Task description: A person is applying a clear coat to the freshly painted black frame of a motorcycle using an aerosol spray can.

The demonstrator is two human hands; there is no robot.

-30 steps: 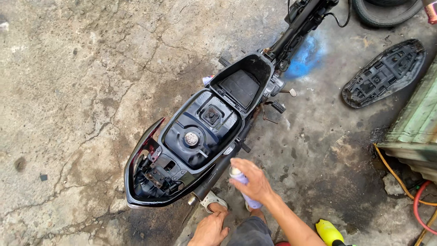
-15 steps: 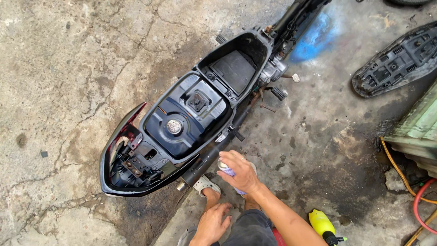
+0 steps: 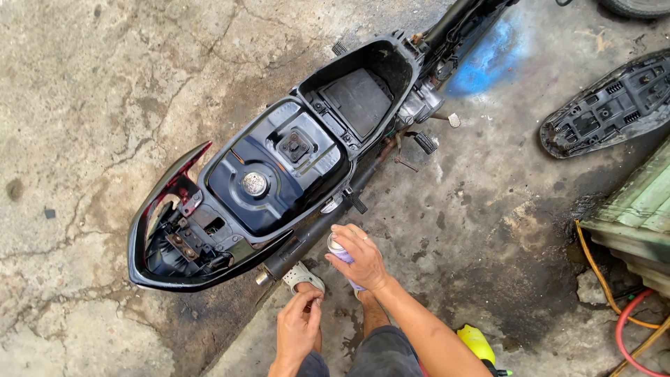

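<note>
Spray can at the scooter's exhaust pipe.
Your right hand (image 3: 359, 257) fingers clamp the spray can (image 3: 343, 255); left hand (image 3: 299, 328) fingers together, empty, below the exhaust pipe (image 3: 307, 237).

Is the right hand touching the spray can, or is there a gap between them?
Touching. In the head view the right hand wraps its fingers around the spray can, covering most of its body.

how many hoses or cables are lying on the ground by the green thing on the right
2: an orange cable curving beside the green structure, and a red hose at the bottom right corner. More may be hidden beyond the frame edge.
</note>
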